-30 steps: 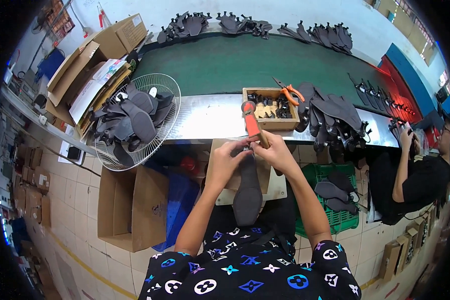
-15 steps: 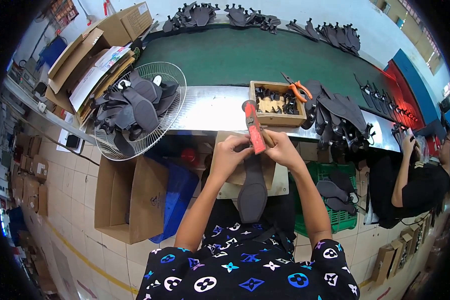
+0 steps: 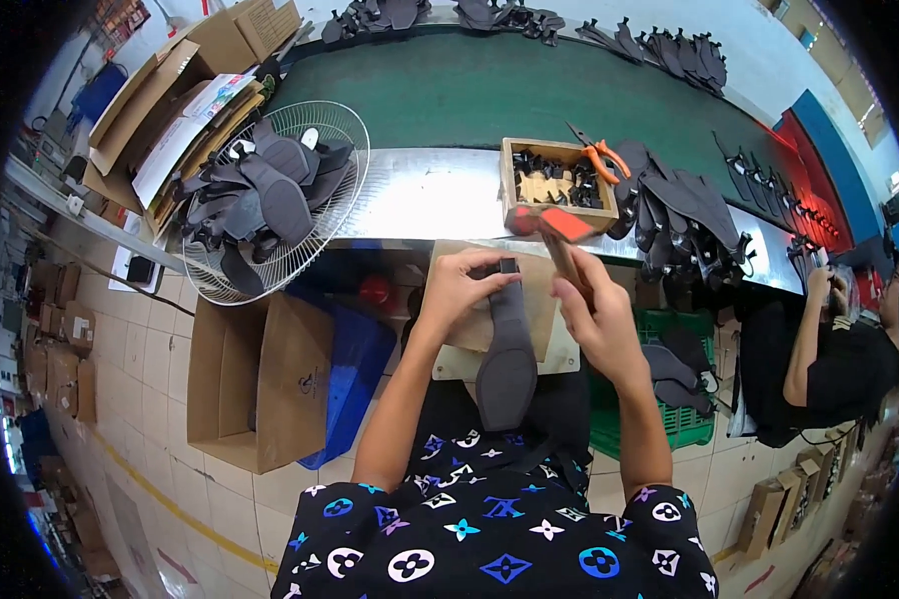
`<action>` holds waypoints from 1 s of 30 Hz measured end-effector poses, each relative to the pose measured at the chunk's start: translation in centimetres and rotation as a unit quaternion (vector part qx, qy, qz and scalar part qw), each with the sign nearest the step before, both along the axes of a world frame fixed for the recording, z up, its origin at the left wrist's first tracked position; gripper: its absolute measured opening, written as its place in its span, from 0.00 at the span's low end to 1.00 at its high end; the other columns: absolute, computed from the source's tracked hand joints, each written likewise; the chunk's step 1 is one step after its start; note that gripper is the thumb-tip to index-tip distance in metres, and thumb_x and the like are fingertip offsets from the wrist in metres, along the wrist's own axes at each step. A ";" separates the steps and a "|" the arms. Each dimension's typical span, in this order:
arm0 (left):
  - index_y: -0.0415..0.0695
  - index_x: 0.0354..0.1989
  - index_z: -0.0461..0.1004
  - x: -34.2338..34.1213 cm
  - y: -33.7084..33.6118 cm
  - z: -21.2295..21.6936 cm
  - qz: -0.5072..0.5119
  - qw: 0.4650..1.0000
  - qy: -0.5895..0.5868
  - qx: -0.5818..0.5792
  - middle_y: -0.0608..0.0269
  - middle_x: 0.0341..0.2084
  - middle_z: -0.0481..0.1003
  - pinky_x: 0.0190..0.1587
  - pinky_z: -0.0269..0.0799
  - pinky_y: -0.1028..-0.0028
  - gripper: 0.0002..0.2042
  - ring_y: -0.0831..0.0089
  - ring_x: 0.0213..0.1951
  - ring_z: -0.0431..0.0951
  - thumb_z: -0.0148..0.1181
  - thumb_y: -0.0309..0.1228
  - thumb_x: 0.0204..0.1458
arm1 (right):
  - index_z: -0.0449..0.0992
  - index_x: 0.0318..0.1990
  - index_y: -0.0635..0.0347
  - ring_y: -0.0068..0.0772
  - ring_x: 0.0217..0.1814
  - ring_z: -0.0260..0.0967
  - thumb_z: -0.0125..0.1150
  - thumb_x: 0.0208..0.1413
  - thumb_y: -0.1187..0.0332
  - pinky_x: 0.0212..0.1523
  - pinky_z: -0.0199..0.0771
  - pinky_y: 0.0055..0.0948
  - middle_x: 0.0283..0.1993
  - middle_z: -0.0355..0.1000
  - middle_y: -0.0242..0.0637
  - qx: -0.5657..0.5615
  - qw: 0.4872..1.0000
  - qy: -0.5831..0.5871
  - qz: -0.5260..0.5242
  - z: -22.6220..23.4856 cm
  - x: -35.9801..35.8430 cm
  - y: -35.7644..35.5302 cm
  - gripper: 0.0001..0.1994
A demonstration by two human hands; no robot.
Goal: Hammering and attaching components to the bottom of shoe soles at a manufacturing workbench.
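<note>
The left hand (image 3: 459, 290) grips the far end of a dark sole (image 3: 506, 379), thumb and fingers closing beside a small black piece (image 3: 509, 267) at that end. The sole lies lengthwise over a brown board (image 3: 541, 309) — its wide, rounded end on the near side, close to the person's lap. A pale plate (image 3: 459, 364) sits beneath the board.

The right hand (image 3: 599, 309) is clenched around the handle of a hammer (image 3: 566, 226) with a red head. The hammer is held apart from the sole, to its far right; in this view the head overlaps the near wall of a wooden box (image 3: 507, 175) of small black parts. Orange-handled pliers (image 3: 609, 162) lie at the right side of the box, and a pile of dark soles (image 3: 679, 205) is just beyond them to the right.

On the left, a white wire basket (image 3: 342, 228) contains more dark soles. On the near left — below basket level — an open cardboard box (image 3: 295, 389) stands against a blue bin (image 3: 362, 374)
</note>
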State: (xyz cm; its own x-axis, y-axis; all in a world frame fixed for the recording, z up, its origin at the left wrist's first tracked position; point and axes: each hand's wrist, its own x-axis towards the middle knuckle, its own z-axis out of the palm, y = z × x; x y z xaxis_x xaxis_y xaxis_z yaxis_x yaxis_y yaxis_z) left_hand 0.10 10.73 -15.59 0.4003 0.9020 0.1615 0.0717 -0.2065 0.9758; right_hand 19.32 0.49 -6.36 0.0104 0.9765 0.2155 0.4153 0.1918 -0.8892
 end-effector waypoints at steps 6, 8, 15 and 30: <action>0.37 0.44 0.83 0.0 0.1 -0.3 -0.004 1.000 0.011 -0.005 0.58 0.39 0.83 0.45 0.74 0.76 0.15 0.74 0.41 0.80 0.71 0.27 0.47 | 0.65 0.62 0.70 0.53 0.41 0.77 0.56 0.64 0.74 0.44 0.76 0.38 0.44 0.75 0.55 0.062 0.994 -0.087 0.012 0.5 -0.8 -3.4 0.20; 0.36 0.43 0.83 0.2 0.2 0.5 -0.018 0.999 -0.030 -0.006 0.60 0.40 0.83 0.46 0.74 0.75 0.13 0.76 0.41 0.80 0.71 0.26 0.48 | 0.65 0.62 0.70 0.56 0.43 0.76 0.57 0.62 0.76 0.45 0.76 0.39 0.46 0.74 0.56 0.079 0.984 -0.158 0.021 0.1 -0.8 -2.7 0.21; 0.41 0.63 0.71 -0.9 -0.5 0.0 -0.004 0.994 0.090 0.055 0.56 0.45 0.82 0.58 0.70 0.64 0.34 0.67 0.51 0.80 0.73 0.38 0.46 | 0.66 0.63 0.69 0.53 0.47 0.76 0.57 0.63 0.75 0.47 0.76 0.36 0.51 0.73 0.55 0.118 0.990 -0.077 -0.010 6.6 -0.8 -6.6 0.21; 0.55 0.61 0.75 -1.3 -0.8 -0.4 0.030 0.914 0.341 0.217 0.76 0.58 0.75 0.68 0.18 0.31 0.31 0.56 0.71 0.59 0.68 0.52 0.47 | 0.68 0.59 0.71 0.56 0.36 0.76 0.56 0.60 0.77 0.38 0.78 0.41 0.43 0.75 0.56 0.039 0.988 -0.145 0.028 -0.5 -1.3 -2.3 0.19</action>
